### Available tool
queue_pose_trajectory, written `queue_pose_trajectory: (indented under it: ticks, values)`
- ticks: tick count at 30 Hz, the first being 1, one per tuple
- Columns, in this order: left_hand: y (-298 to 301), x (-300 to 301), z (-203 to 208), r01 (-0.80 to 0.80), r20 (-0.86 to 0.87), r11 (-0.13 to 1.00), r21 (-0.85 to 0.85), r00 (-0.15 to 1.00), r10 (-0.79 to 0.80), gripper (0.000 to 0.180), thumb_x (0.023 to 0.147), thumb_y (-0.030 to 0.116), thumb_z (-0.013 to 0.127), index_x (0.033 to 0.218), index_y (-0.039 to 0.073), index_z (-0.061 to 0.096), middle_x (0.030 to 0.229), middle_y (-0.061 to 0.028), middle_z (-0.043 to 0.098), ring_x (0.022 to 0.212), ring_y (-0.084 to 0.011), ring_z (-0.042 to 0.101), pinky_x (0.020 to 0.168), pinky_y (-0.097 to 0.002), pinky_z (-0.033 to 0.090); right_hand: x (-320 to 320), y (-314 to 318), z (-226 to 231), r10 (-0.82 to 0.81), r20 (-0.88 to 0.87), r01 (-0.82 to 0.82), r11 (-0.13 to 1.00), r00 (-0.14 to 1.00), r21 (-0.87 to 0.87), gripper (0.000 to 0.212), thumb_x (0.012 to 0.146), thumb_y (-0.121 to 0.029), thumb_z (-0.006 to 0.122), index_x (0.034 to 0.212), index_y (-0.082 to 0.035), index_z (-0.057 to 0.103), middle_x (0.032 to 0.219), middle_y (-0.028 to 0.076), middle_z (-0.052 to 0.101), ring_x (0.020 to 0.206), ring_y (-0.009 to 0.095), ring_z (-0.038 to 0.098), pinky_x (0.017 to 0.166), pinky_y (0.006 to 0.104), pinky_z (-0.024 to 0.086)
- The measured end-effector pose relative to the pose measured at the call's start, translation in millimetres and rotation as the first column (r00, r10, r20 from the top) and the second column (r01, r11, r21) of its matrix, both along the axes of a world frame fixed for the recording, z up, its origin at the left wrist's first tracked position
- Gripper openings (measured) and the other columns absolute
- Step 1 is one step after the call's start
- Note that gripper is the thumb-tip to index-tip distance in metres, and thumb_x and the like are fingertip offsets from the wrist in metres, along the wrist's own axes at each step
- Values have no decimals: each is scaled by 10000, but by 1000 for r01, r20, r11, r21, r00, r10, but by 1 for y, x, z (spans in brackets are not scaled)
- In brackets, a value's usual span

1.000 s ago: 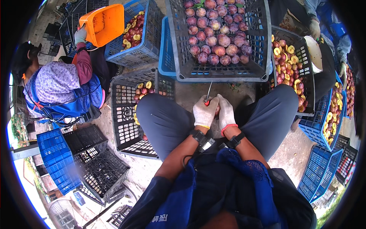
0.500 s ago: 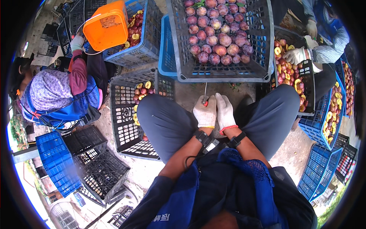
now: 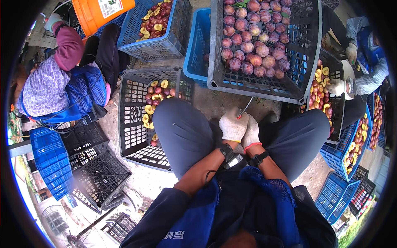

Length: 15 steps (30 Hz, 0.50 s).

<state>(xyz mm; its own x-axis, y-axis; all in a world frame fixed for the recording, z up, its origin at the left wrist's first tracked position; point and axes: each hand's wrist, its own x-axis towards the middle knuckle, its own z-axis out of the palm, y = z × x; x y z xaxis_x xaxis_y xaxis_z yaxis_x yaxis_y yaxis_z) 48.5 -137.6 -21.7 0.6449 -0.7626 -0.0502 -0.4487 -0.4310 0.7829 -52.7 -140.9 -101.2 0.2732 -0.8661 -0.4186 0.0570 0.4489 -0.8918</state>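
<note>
My left hand [image 3: 232, 126], in a white knit glove, is closed around a thin-bladed knife [image 3: 245, 108]. Its narrow metal blade points up and away, and a bit of red shows at its base. Pressed against it is my gloved right hand [image 3: 251, 134], fingers curled and mostly hidden; whatever it holds is out of sight. Both hands are between my knees. Just beyond them a tilted dark crate [image 3: 264, 91] holds whole purple-red plums [image 3: 262, 51]. By my left knee, a black crate [image 3: 134, 111] contains halved plums [image 3: 157, 94] with yellow flesh.
At left, a person [image 3: 68, 78] in a patterned head covering holds an orange bucket [image 3: 99, 18]. A blue crate [image 3: 159, 50] of cut plums stands beyond. On the right, another person's gloved hand [image 3: 336, 87] is over cut plums. Stacked blue crates [image 3: 51, 161] stand at lower left.
The view has shifted, so most surroundings sit differently. The blade now slants to the right, and my left hand overlaps more of my right. The person on the left has turned the orange bucket.
</note>
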Motion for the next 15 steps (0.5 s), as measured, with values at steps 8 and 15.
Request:
queue_pose_trajectory:
  ticks: [8, 15]
  values:
    - [10, 14, 11, 270, 123, 952, -147, 960, -253, 164, 698, 195, 768, 765, 90, 661, 850, -120, 663, 724, -394, 663, 639, -489, 545, 0, 7, 40, 398, -453, -550, 788, 798, -276, 364, 1078, -381, 455, 1225, -97, 627, 1197, 96, 667, 1152, 268, 650, 1019, 422, 541]
    - [7, 20, 37, 305, 110, 899, -315, 952, -284, 117, 683, 102, 741, 731, 78, 637, 814, -118, 651, 712, -390, 658, 616, -481, 533, -6, 1, 39, 296, -516, -481, 834, 803, -269, 384, 1088, -377, 461, 1292, -96, 626, 1256, 105, 668, 1198, 266, 637, 1046, 392, 513]
